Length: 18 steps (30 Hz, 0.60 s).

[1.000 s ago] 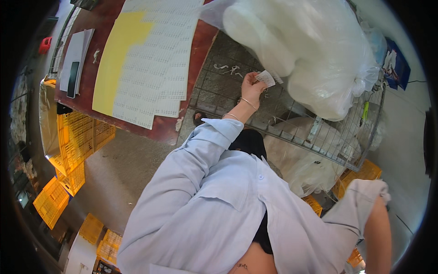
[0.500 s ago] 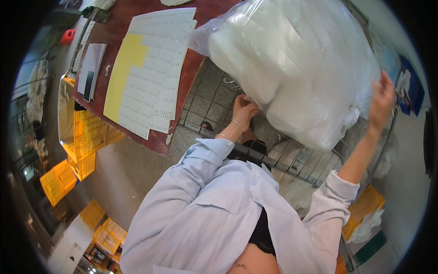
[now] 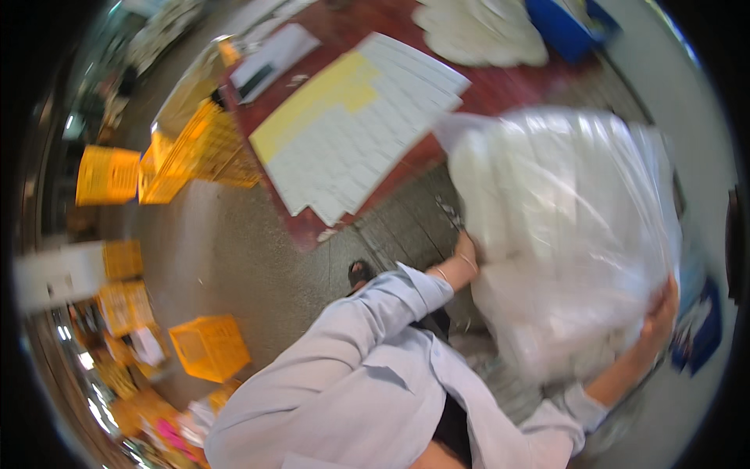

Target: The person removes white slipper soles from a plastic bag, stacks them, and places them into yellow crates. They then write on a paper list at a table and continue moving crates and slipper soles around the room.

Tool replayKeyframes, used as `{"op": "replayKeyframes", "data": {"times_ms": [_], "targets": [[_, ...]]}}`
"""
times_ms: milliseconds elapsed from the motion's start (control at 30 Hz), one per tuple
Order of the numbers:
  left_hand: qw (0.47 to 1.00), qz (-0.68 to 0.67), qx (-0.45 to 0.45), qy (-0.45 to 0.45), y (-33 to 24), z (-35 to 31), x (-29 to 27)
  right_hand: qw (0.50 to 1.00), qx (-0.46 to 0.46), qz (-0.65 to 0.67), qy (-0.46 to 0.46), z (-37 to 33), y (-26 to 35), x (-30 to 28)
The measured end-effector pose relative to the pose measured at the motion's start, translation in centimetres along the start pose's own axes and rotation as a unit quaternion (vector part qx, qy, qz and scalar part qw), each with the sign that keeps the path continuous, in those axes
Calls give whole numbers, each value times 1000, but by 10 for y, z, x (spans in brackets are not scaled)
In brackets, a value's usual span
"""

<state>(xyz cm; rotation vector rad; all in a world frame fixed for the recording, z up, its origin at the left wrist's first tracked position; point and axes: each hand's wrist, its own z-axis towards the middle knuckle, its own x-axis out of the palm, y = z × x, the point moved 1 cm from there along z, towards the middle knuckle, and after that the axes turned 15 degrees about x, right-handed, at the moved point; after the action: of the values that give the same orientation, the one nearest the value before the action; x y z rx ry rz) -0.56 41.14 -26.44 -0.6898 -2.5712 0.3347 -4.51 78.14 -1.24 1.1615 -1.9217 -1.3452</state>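
A large clear plastic bag (image 3: 562, 234) packed with soft white pieces fills the space in front of me on the right. What the pieces are, I cannot make out. My left hand (image 3: 466, 254) grips the bag's left side, its fingertips partly hidden against the plastic. On the lower right side, my right hand (image 3: 661, 316) clasps the bag from outside, slightly blurred. Both hands hold the bag between them, close to my body.
Left of the bag stands a dark red table (image 3: 398, 184) with printed sheets (image 3: 359, 125), a phone (image 3: 254, 80), a white pile (image 3: 480, 31) and a blue bin (image 3: 574, 27). Yellow crates (image 3: 209, 348) stand on the floor at left. A pale wall (image 3: 687, 133) rises at right.
The bag has come lower and nearer my body, both hands still on it. My view has turned, so the white pile and blue bin on the table now show.
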Motion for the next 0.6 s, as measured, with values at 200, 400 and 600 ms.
{"op": "replayKeyframes", "data": {"times_ms": [200, 400, 600], "targets": [[913, -121, -170, 349, -86, -91, -51, 972, -78, -108, 193, -103, 145, 100], [705, -153, -540, 434, -154, -200, -176, 827, -436, -248, 254, -287, 146, 209], [724, -126, -183, 653, -296, -242, -290, 859, -447, -231, 97, -460, 109, 370]]}}
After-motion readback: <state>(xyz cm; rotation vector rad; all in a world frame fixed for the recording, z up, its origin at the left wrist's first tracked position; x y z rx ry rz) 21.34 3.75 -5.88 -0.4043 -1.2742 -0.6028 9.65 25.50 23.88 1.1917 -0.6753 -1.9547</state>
